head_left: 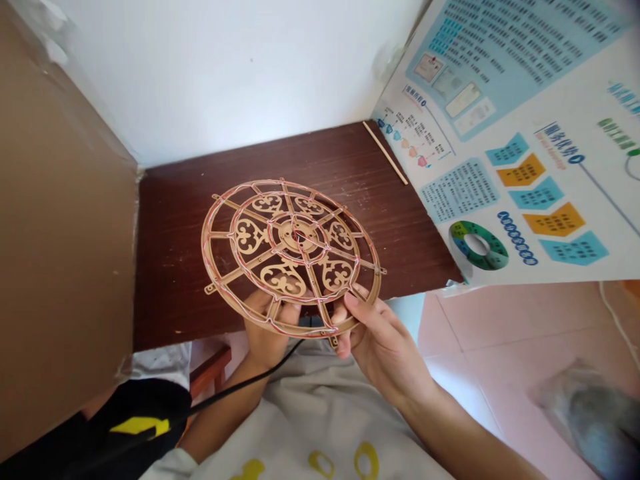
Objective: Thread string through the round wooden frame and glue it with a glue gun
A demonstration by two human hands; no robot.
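Note:
A round, gold-coloured openwork frame (280, 250) is tilted above the brown table, with spokes, scroll ornaments and a pierced hub. Thin red and white wires run along its rings and spokes. My left hand (270, 333) grips the near rim from below, its fingers partly hidden behind the frame. On the near right part of the rim, my right hand (380, 340) is closed, thumb on top and fingers underneath. Small tabs with holes stick out around the outer ring.
The dark brown tabletop (170, 267) has a thin pale stick (385, 153) at its back right. A brown cardboard panel (65, 220) stands at left, a white wall (240, 67) behind, and a printed board (525, 133) at right. A black cable (250, 380) crosses my left forearm.

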